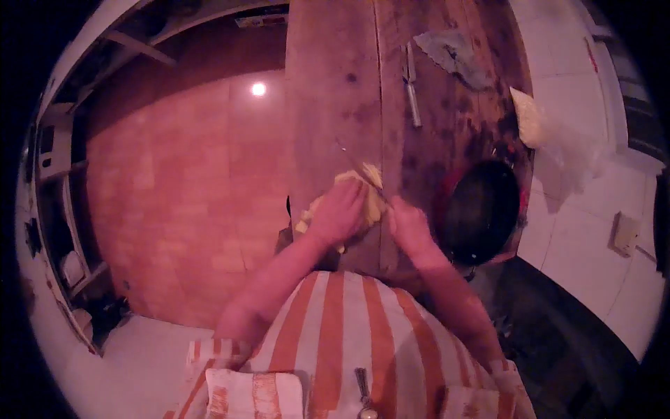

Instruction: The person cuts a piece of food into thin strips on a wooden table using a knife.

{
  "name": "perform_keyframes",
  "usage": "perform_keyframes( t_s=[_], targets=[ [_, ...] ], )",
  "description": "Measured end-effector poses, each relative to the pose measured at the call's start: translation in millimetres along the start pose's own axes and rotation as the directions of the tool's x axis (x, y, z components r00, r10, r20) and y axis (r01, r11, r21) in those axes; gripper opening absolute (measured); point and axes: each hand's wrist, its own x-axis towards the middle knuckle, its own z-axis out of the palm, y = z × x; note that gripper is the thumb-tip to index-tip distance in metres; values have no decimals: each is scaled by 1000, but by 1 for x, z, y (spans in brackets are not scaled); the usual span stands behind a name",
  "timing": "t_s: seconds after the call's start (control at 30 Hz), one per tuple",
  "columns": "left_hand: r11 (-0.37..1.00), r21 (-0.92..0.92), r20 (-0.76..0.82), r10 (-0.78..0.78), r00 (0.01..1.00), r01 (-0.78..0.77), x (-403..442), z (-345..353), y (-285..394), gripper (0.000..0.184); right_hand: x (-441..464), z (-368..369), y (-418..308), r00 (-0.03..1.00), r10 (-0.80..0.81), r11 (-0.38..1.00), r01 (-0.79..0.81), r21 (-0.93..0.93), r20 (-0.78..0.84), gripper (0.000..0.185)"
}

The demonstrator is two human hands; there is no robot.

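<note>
Head view: my right grip (410,227) clamped on knife (356,164), blade angled forward-left over yellow food (374,204). My left grip (340,209) curled tight on yellow food, left of right grip, atop counter (328,91). Black pan (483,213) right of right grip.

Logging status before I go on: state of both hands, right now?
Left hand: curled over the yellow food; whether it grips cannot be told.
Right hand: closed, holding the knife.
</note>
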Motion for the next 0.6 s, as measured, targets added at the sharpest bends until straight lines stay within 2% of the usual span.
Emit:
perform_keyframes(
  t_s=[0.07,0.13,0.2,0.27,0.47,0.6],
  targets=[
    [1000,8,-20,-16,1000,16,0,-4,3,53,-10,-8,-1,1000,-30,999,29,-30,-11,10],
    [1000,27,-23,-10,1000,11,0,3,0,51,-14,-14,0,989,12,996,1,-90,145,10],
    [998,53,-18,-14,1000,15,-4,5,0,50,-17,-22,-7,987,8,997,6,-82,163,10],
    [999,39,-106,34,994,-30,-3,5,0,47,-17,-25,-9,983,3,997,11,-75,182,9],
    [997,44,-138,69,988,-64,1,3,0,45,-11,-28,-11,973,-2,993,29,-111,229,9],
    [998,51,-101,48,994,-43,1,2,0,46,-6,-21,-8,974,-22,993,48,-111,225,11]
  ],
)
